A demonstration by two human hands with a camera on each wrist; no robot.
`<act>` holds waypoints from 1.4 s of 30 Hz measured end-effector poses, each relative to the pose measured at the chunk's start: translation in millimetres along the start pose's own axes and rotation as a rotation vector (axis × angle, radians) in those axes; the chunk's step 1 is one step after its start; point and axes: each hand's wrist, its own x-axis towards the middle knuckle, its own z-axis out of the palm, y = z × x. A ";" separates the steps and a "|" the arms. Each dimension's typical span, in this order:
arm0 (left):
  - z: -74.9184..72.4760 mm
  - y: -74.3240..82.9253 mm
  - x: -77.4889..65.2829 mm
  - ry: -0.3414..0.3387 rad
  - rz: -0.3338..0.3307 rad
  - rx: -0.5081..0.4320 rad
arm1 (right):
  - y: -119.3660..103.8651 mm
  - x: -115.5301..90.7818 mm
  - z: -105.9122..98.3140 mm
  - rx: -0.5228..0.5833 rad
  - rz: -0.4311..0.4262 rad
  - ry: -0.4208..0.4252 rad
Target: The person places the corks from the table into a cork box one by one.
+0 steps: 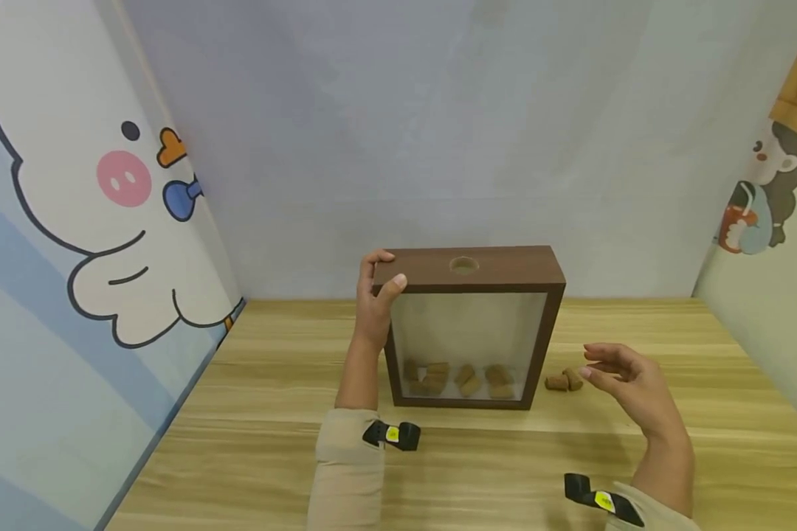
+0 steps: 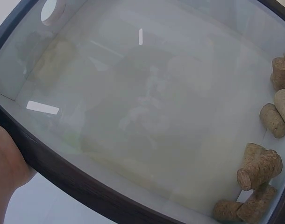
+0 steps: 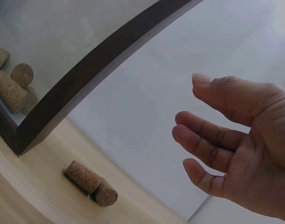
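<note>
A dark brown wooden shadow box [image 1: 505, 267] with a clear front stands upright on the table, a round hole in its top. Several wine corks [image 2: 259, 169] lie at the bottom behind the pane. My left hand [image 1: 375, 310] grips the box's upper left corner, thumb on the front edge and fingers over the top. To the right of the box, two loose corks [image 3: 84, 177] lie together on the table. My right hand [image 1: 627, 380] is beside these corks, its fingers loosely bent and nothing between them; in the right wrist view the palm and fingertips show bare.
The light wood-grain table [image 1: 252, 457] runs back to a pale wall [image 1: 398, 147]. A left panel [image 1: 53, 184] with a white cartoon bird and a right panel [image 1: 757, 317] with a cartoon figure flank it. Each wrist wears a black strap camera [image 1: 398, 435].
</note>
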 end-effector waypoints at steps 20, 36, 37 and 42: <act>1.9 0.2 4.6 0.004 0.002 -0.009 | 67.7 25.0 2.1 -0.089 0.124 -0.186; -1.2 1.1 1.6 0.006 0.002 -0.011 | 74.9 41.4 11.8 -0.213 0.089 -0.335; -0.9 1.2 1.0 0.004 0.002 -0.009 | 75.2 41.0 12.0 -0.214 0.099 -0.333; 0.0 0.7 -0.2 0.010 0.002 -0.010 | 73.7 36.0 9.9 -0.259 0.093 -0.298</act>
